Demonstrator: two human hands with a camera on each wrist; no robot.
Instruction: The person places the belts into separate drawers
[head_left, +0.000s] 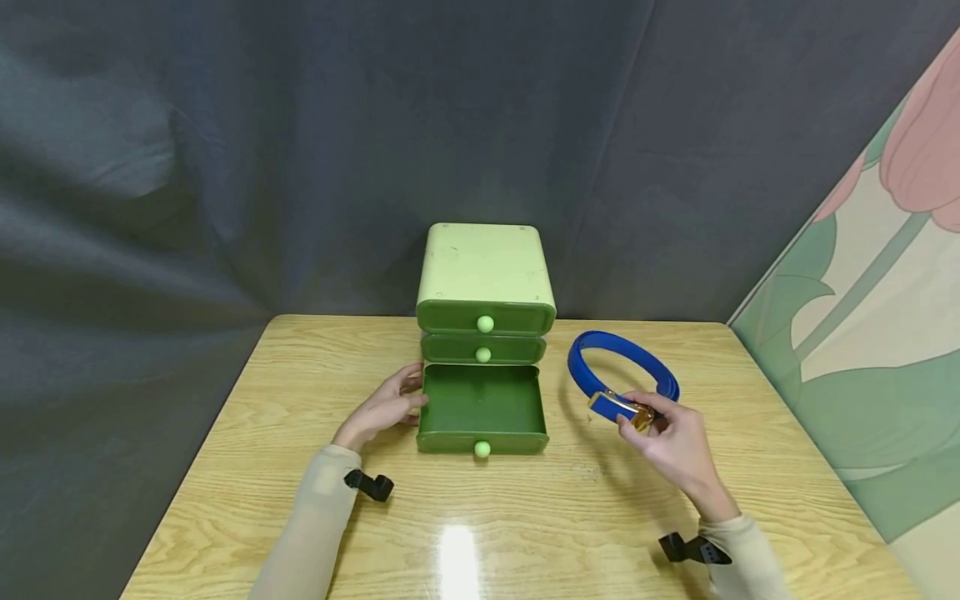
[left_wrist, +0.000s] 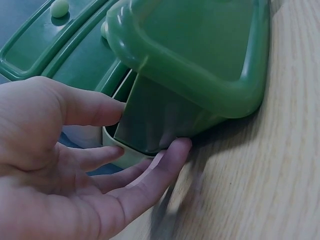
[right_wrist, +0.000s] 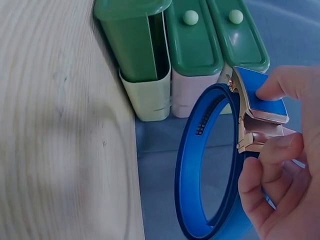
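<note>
In the head view, a small chest of drawers point(head_left: 486, 260) has a pale green shell and green drawers with round knobs. Its bottom drawer point(head_left: 450, 443) is pulled out, with only its bare green inside showing. My left hand point(head_left: 381, 408) rests at the left side of that drawer; in the left wrist view the thumb touches the drawer's edge and the spread fingers reach along its side. On the right, my right hand point(head_left: 675, 442) holds a coiled blue belt point(head_left: 579, 371) by its gold-trimmed buckle point(right_wrist: 257, 95), thumb on the blue plate and fingers curled below.
The chest stands at the back of a wooden table point(head_left: 585, 517), against a dark grey curtain point(head_left: 480, 108). A wall with a tulip pattern point(head_left: 877, 333) borders the right side. The middle drawer point(head_left: 450, 350) sits below the top drawer point(head_left: 450, 317).
</note>
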